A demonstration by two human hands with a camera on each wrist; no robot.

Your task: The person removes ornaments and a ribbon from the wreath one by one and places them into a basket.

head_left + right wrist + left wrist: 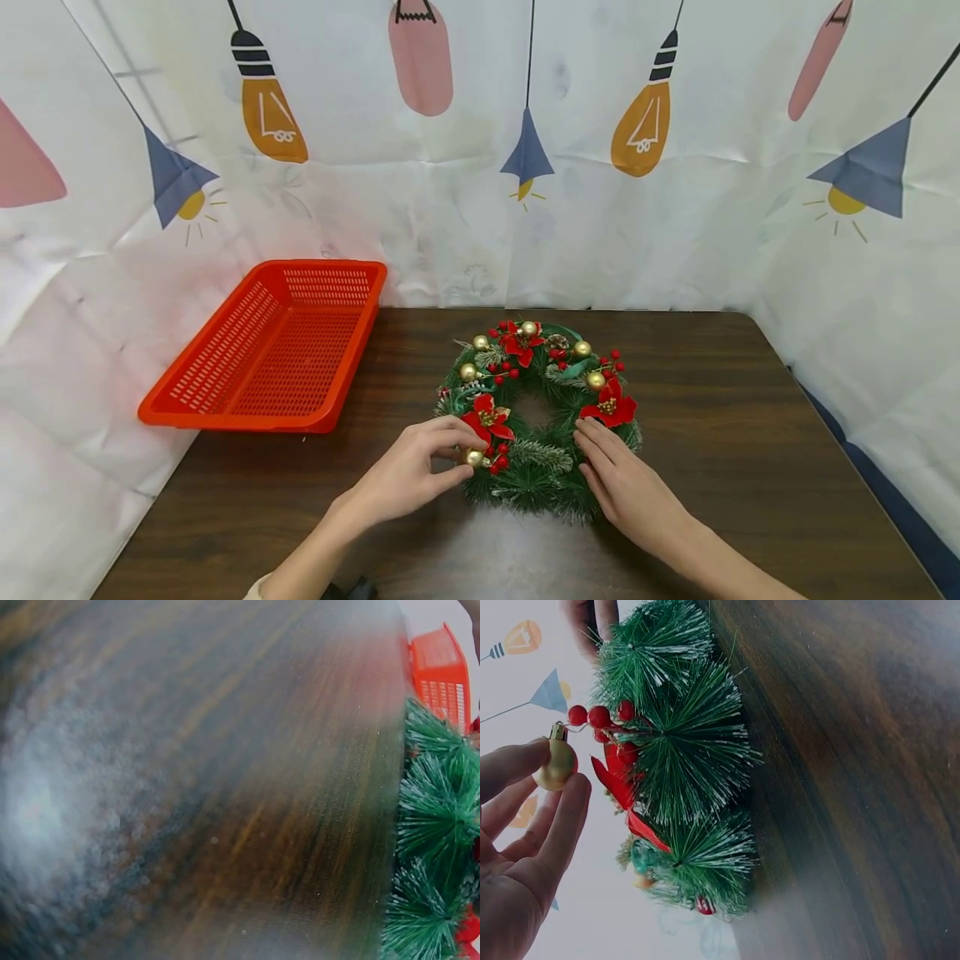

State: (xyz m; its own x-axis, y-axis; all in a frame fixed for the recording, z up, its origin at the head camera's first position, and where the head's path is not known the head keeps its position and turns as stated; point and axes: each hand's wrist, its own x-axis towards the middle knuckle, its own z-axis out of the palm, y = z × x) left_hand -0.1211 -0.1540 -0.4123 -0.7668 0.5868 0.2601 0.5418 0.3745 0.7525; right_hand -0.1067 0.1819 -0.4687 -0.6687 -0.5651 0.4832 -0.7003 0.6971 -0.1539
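Observation:
A green Christmas wreath point(525, 483) with frosted tips lies on the dark wooden table. It carries red poinsettias point(487, 417), red berries point(598, 717) and several gold baubles. At its near left side my left hand point(408, 471) pinches a gold bauble point(556, 766) between thumb and fingers; in the left wrist view the bauble stands just off the needles, beside the berry sprig. My right hand point(630, 492) rests on the wreath's near right side, fingers extended, below the right poinsettia point(611, 406). In the right wrist view only the wreath's edge point(435, 817) shows.
A red plastic basket point(300, 358) with slotted walls stands at the table's back left. The brown table point(720, 400) stretches to the right of the wreath. A white curtain point(465, 208) printed with lamps hangs behind. A small dark object point(352, 590) shows at the bottom edge.

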